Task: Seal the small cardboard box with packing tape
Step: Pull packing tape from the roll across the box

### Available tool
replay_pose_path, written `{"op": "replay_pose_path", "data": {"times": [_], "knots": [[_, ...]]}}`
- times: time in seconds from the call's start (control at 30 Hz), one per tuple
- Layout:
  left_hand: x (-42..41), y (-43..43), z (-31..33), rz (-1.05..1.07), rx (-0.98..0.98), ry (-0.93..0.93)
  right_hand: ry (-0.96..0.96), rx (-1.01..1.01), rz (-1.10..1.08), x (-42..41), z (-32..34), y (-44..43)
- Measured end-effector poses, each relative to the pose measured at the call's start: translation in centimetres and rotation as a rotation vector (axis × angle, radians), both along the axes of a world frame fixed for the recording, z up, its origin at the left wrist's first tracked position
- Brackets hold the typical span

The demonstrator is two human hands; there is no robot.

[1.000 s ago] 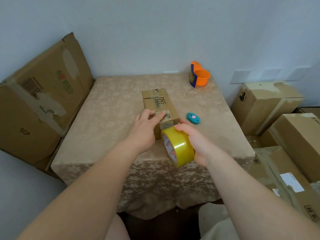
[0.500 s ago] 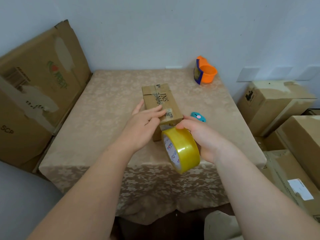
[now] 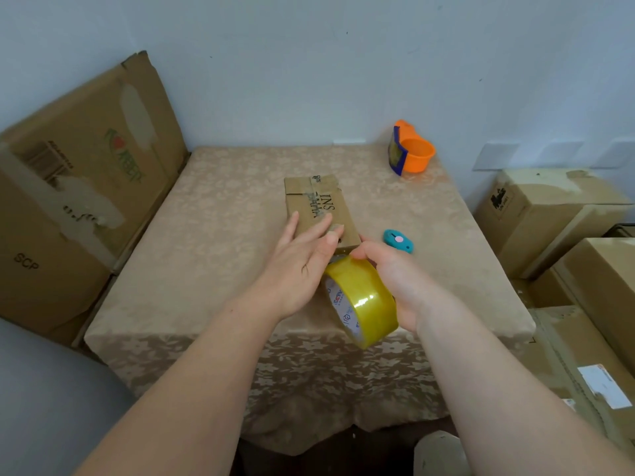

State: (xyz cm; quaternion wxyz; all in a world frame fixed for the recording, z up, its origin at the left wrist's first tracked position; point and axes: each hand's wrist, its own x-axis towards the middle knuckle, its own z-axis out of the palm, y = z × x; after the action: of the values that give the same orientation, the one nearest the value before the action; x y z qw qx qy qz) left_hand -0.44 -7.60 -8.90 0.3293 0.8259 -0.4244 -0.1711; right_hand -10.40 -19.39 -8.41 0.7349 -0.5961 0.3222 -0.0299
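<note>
L hand (image 3: 302, 259) lies flat, fingers spread open, on the near end of the small cardboard box (image 3: 318, 209), whose long axis runs away from the person. R hand (image 3: 395, 280) grips the tape roll (image 3: 360, 300) just below the box's near end, closer to that end than the L palm. Judging by this, next pull goes along the box's length w/ L hand pinning.

A square table (image 3: 213, 269) draped in a beige cloth with a pale floral pattern stands in the corner against the wall, the cloth hanging over its near edge. A small oblong brown cardboard box (image 3: 318, 204) with black printed lettering and old strips of tape lies flat near the middle of the top. Just to its right, apart from it, lies a small teal oval cutter (image 3: 398, 240) with a pink button. At the far right corner stands an orange plastic tape dispenser (image 3: 412, 152) with a dark blue side.
</note>
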Motion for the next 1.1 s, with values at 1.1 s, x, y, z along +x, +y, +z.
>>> {"op": "replay_pose_path", "data": {"times": [1.1], "knots": [[3.1, -1.1, -0.7, 0.029, -0.155, 0.116, 0.057, 0.071, 0.034, -1.4, 1.4, 2.5]]}}
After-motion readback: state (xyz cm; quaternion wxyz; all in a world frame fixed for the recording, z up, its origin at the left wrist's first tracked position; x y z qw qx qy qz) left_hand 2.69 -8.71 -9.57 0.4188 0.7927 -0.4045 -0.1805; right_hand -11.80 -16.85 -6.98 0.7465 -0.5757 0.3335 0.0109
